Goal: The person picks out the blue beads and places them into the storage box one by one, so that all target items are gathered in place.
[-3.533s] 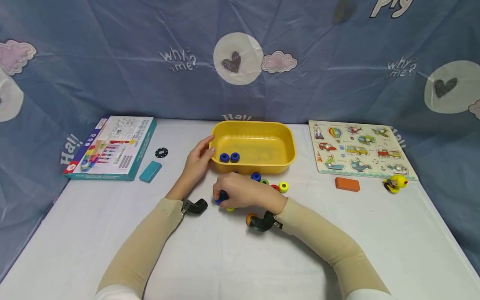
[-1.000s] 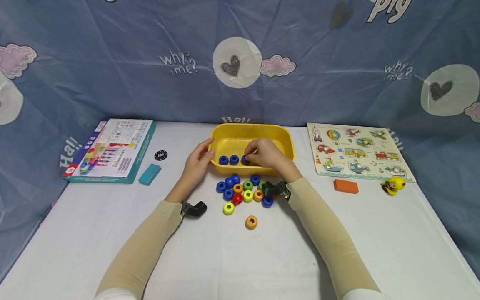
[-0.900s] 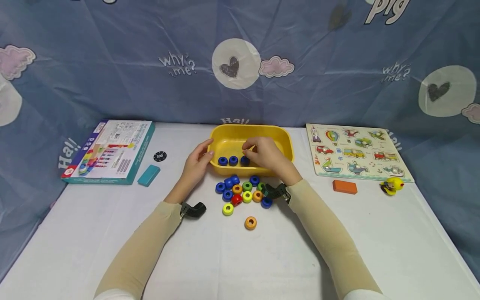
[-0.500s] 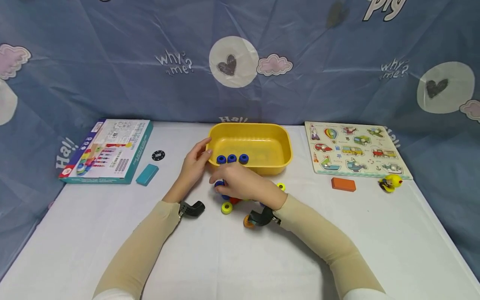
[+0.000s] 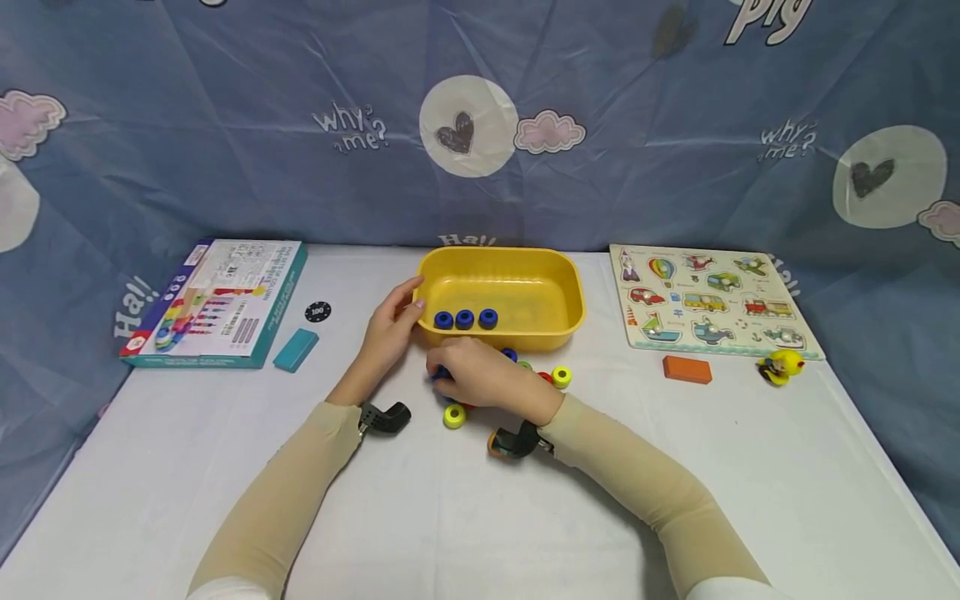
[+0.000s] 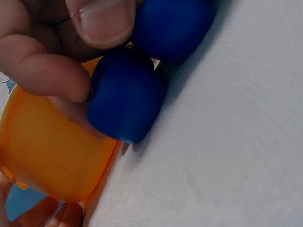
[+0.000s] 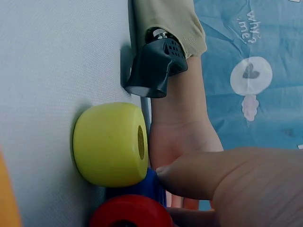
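Your right hand (image 5: 483,372) pinches a blue barrel bead (image 5: 442,373); lift straight, clear of the yellow bead (image 5: 454,417), letting your relaxed left hand (image 5: 387,333) steady the yellow tray (image 5: 532,342)

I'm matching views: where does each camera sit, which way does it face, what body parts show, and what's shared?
Head: on the head, facing forward and down at the yellow tray; both arms, left hand and right hand show.
Left wrist: on that wrist, facing blue beads and the tray; fingers of both hands show.
Right wrist: on that wrist, facing the left arm past a yellow bead; parts of both hands show.
Head and left wrist share the tray.
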Demonstrator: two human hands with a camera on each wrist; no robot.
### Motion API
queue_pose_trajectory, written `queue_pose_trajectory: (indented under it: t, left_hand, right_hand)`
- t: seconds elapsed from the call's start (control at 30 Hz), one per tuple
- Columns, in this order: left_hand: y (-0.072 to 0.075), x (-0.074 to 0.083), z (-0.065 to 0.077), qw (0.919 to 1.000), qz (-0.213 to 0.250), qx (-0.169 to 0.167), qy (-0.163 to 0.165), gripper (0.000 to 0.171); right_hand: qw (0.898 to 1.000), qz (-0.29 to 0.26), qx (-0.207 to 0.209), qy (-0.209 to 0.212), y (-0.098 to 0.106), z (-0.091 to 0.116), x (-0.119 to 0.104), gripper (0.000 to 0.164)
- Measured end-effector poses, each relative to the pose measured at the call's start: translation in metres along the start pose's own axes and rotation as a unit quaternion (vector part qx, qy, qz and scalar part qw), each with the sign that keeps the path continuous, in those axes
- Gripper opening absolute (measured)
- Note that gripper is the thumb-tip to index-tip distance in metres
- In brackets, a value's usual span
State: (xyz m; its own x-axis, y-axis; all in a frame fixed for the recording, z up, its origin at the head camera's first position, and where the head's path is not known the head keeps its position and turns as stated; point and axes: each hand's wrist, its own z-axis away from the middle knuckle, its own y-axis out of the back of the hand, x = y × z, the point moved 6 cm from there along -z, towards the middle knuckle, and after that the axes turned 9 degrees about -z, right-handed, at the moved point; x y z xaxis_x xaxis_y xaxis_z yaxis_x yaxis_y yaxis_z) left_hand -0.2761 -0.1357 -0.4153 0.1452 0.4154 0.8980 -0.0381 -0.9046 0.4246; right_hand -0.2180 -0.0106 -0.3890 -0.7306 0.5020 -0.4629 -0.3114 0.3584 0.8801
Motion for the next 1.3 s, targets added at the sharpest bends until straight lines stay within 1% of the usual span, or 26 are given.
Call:
queue_pose_trajectory:
  t: [0.07,0.13,0.33,0.4,0.5,0.6,0.67,0.73,0.8,0.87,0.97,1.0,1.1,1.2,1.3]
  left_hand:
    - [0.002,0.010,0.004,1.0000,0.004,-0.002,0.003,0.045]
    - [0.003,0.016,0.006,1.0000,0.001,-0.001,0.004,0.046]
    - [0.003,0.018,0.007,1.0000,0.000,-0.002,0.008,0.045]
    - [0.003,0.018,0.007,1.0000,0.001,-0.003,0.007,0.046]
    - [0.003,0.018,0.008,1.0000,0.001,-0.004,0.006,0.046]
    - [0.003,0.019,0.008,1.0000,0.000,-0.004,0.003,0.046]
    - [0.003,0.019,0.008,1.0000,-0.005,-0.004,-0.002,0.046]
    - [0.003,0.019,0.007,0.9999,-0.009,-0.004,-0.006,0.046]
    - [0.002,0.012,0.004,0.9999,-0.011,-0.001,-0.006,0.046]
    - [0.000,0.001,0.000,0.9999,-0.009,0.001,-0.003,0.046]
    - [-0.003,-0.015,-0.006,0.9999,-0.012,0.008,0.000,0.045]
    - [-0.003,-0.017,-0.007,0.9999,-0.013,0.011,0.000,0.045]
    - [-0.003,-0.020,-0.007,0.9997,-0.019,0.017,-0.006,0.045]
    - [-0.003,-0.021,-0.007,0.9996,-0.017,0.020,-0.009,0.044]
    - [-0.003,-0.020,-0.007,0.9997,-0.016,0.019,-0.007,0.044]
  right_hand:
    - [1.000,0.006,0.000,-0.005,0.000,-0.001,0.001,0.007]
    - [1.000,0.010,0.000,-0.009,0.000,-0.001,0.001,0.007]
    - [1.000,0.011,0.010,-0.015,0.001,-0.002,0.002,0.007]
    - [1.000,0.007,0.017,-0.008,0.002,-0.001,0.002,0.006]
    - [0.999,-0.002,0.032,0.017,0.004,0.000,-0.001,0.005]
    - [0.997,-0.017,0.051,0.048,0.015,0.003,-0.008,0.006]
    - [0.995,-0.028,0.073,0.062,0.028,0.005,-0.011,0.006]
    - [0.992,-0.039,0.099,0.060,0.046,0.008,-0.009,0.007]
    - [0.990,-0.047,0.129,0.038,0.063,0.011,0.002,0.009]
    - [0.987,-0.056,0.151,-0.008,0.078,0.015,0.020,0.011]
    - [0.980,-0.059,0.170,-0.080,0.090,0.021,0.052,0.011]
    - [0.979,-0.058,0.171,-0.099,0.091,0.023,0.061,0.010]
    - [0.976,-0.055,0.158,-0.137,0.090,0.024,0.083,0.010]
    - [0.976,-0.062,0.124,-0.166,0.082,0.024,0.097,0.010]
    - [0.973,-0.082,0.084,-0.199,0.073,0.024,0.110,0.009]
